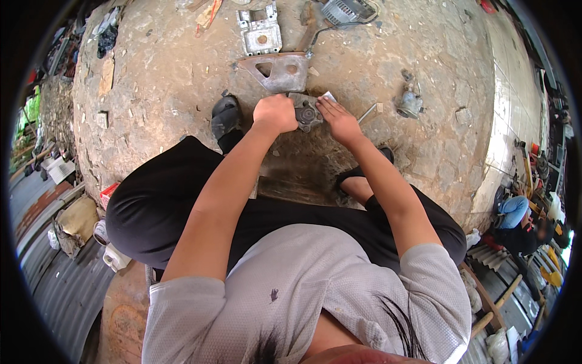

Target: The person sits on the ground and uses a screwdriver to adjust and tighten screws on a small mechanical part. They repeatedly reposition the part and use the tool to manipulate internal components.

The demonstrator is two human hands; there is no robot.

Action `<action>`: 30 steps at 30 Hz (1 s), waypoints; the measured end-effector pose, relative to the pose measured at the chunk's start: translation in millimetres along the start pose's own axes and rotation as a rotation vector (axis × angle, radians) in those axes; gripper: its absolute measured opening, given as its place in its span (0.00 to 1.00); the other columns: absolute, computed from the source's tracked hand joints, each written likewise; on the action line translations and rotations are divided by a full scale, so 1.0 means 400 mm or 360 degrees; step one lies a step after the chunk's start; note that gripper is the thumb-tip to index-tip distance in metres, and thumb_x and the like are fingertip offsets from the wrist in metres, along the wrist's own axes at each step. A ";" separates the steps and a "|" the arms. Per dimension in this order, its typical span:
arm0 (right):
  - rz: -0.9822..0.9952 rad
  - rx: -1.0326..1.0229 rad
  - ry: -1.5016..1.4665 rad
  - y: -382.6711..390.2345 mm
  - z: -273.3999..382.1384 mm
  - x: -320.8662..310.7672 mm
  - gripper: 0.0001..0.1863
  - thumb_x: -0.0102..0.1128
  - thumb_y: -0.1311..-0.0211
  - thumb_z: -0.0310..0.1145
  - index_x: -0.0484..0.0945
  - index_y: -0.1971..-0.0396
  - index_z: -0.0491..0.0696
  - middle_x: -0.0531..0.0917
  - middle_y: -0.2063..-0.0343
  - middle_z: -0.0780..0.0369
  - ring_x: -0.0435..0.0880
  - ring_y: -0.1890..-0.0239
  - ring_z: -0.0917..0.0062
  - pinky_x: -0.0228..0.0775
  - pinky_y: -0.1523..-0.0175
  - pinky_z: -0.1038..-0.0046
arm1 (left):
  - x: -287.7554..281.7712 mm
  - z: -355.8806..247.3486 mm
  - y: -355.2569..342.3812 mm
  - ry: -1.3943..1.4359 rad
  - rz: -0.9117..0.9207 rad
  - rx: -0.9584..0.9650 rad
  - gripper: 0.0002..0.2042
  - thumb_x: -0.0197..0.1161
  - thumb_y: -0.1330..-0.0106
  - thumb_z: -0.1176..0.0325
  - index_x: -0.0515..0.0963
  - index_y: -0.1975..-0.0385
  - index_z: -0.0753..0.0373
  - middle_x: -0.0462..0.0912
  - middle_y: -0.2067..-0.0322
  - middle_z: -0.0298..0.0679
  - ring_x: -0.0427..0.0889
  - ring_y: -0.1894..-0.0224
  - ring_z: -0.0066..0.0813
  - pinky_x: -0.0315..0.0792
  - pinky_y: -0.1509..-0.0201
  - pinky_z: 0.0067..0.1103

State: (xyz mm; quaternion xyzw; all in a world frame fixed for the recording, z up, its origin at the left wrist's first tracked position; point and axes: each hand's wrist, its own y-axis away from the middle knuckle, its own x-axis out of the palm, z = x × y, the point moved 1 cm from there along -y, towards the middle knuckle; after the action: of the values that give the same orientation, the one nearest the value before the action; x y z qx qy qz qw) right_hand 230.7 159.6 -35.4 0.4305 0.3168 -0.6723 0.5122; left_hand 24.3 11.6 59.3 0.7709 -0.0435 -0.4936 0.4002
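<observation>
you've 2 hands on 1 grey cast-metal part (pixel 307 113), held out in front of you, just above or on the floor, can't tell which. l. hand (pixel 276 113) is curled in a fist round its l. edge; r. hand (pixel 338 119) lays fingers, close tog., by its upper r. edge at 1 pale sheet (pixel 329 96); can't tell if the thumb pinches. beyond: 1 metal bracket (pixel 282 70) w/ a triangular hole, 1 silvery housing (pixel 260 33), 1 finned unit (pixel 342 9) w/ cable; to the r., 1 thin rod (pixel 367 113) & 1 carburetor-like fitting (pixel 410 104). part's dull, dark-stained, w/ a round raised centre. floor (pixel 163 91)'s rough, brown, grit-strewn; corrugated sheets (pixel 66 291) l., 1 other person (pixel 515 212) far r.
</observation>
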 end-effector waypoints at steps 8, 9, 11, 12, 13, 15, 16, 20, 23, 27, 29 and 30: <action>0.0112 0.0099 0.0071 -0.012 -0.030 0.012 0.33 0.50 0.37 0.22 0.75 0.30 0.54 0.77 0.30 0.59 0.73 0.27 0.61 0.69 0.25 0.63 | 0.011 -0.001 0.003 -0.0016 -0.0036 0.0006 0.19 0.65 0.42 0.61 0.87 0.51 0.57 0.88 0.49 0.44 0.87 0.44 0.44 0.82 0.40 0.36; 0.0192 0.0458 0.0107 -0.004 -0.070 0.037 0.33 0.50 0.36 0.22 0.74 0.30 0.54 0.76 0.30 0.60 0.72 0.27 0.61 0.68 0.25 0.63 | 0.014 -0.007 0.000 -0.0008 -0.0052 0.0029 0.19 0.65 0.42 0.61 0.87 0.52 0.57 0.89 0.49 0.44 0.87 0.44 0.44 0.82 0.40 0.36; 0.0173 0.0545 0.0120 -0.001 -0.089 0.044 0.32 0.49 0.36 0.23 0.74 0.30 0.53 0.75 0.29 0.60 0.71 0.26 0.62 0.68 0.24 0.63 | 0.006 -0.011 -0.002 -0.0009 -0.0060 0.0023 0.18 0.65 0.43 0.61 0.88 0.53 0.57 0.89 0.50 0.44 0.88 0.45 0.44 0.82 0.40 0.37; 0.0084 0.0279 0.0105 0.016 -0.070 0.040 0.32 0.49 0.36 0.23 0.74 0.30 0.53 0.75 0.29 0.59 0.71 0.25 0.61 0.67 0.24 0.63 | 0.003 -0.014 0.003 -0.0012 -0.0045 0.0002 0.18 0.65 0.43 0.61 0.88 0.53 0.56 0.89 0.50 0.44 0.88 0.45 0.44 0.82 0.40 0.37; -0.0006 0.0014 0.0092 0.023 -0.056 0.036 0.32 0.49 0.36 0.23 0.74 0.30 0.52 0.75 0.29 0.59 0.71 0.25 0.61 0.67 0.24 0.63 | -0.001 -0.014 0.005 -0.0016 -0.0030 -0.0017 0.18 0.65 0.43 0.61 0.88 0.53 0.56 0.89 0.51 0.45 0.88 0.46 0.44 0.82 0.41 0.37; -0.0004 0.0179 -0.0027 0.015 -0.059 0.025 0.33 0.49 0.37 0.23 0.73 0.30 0.52 0.75 0.29 0.59 0.70 0.24 0.62 0.67 0.25 0.63 | 0.000 -0.007 -0.004 -0.0012 -0.0038 -0.0011 0.18 0.65 0.43 0.61 0.88 0.53 0.56 0.89 0.52 0.45 0.88 0.47 0.45 0.82 0.41 0.37; -0.0001 0.0262 -0.0085 0.016 -0.061 0.020 0.33 0.49 0.37 0.23 0.73 0.29 0.53 0.75 0.28 0.58 0.69 0.24 0.62 0.67 0.25 0.63 | 0.005 -0.005 -0.007 -0.0007 -0.0041 -0.0006 0.19 0.65 0.43 0.61 0.88 0.52 0.56 0.90 0.52 0.45 0.88 0.47 0.45 0.82 0.41 0.37; -0.0232 0.0099 0.0122 0.013 -0.032 -0.005 0.34 0.46 0.39 0.18 0.75 0.30 0.51 0.75 0.28 0.60 0.71 0.26 0.59 0.65 0.23 0.62 | 0.012 0.000 -0.006 -0.0016 -0.0055 -0.0002 0.19 0.66 0.43 0.60 0.88 0.52 0.56 0.89 0.51 0.46 0.88 0.47 0.45 0.82 0.41 0.37; -0.0030 0.0370 0.0039 0.040 -0.063 0.043 0.36 0.47 0.40 0.17 0.74 0.29 0.51 0.75 0.29 0.57 0.71 0.25 0.60 0.64 0.22 0.62 | -0.003 -0.021 0.003 -0.0023 -0.0039 0.0013 0.19 0.67 0.43 0.59 0.88 0.52 0.56 0.89 0.51 0.46 0.88 0.46 0.45 0.82 0.40 0.37; -0.0127 0.0246 -0.0014 0.022 -0.040 0.014 0.34 0.48 0.39 0.18 0.74 0.30 0.48 0.77 0.31 0.54 0.73 0.27 0.60 0.66 0.24 0.62 | 0.002 -0.010 0.002 -0.0020 -0.0038 0.0000 0.19 0.67 0.43 0.59 0.87 0.51 0.55 0.89 0.51 0.46 0.88 0.46 0.45 0.82 0.40 0.37; -0.0066 0.0059 -0.0045 0.015 -0.035 0.010 0.34 0.48 0.39 0.18 0.74 0.31 0.48 0.77 0.31 0.54 0.74 0.28 0.60 0.66 0.24 0.62 | 0.002 -0.006 0.004 -0.0020 -0.0039 0.0000 0.19 0.66 0.43 0.60 0.87 0.51 0.55 0.89 0.51 0.46 0.88 0.46 0.45 0.82 0.40 0.37; -0.0018 0.0174 -0.0089 0.022 -0.051 0.018 0.34 0.48 0.40 0.17 0.74 0.31 0.48 0.77 0.32 0.53 0.74 0.28 0.60 0.66 0.24 0.63 | 0.005 -0.008 0.005 -0.0014 -0.0030 0.0006 0.19 0.66 0.43 0.60 0.87 0.51 0.55 0.89 0.51 0.46 0.88 0.46 0.45 0.82 0.40 0.37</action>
State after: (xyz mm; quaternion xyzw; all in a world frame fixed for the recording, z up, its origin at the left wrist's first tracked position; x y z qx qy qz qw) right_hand 243.5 171.9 -50.4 0.4371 0.2677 -0.7032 0.4927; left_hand 28.5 11.2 59.6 0.7698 -0.0389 -0.5007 0.3939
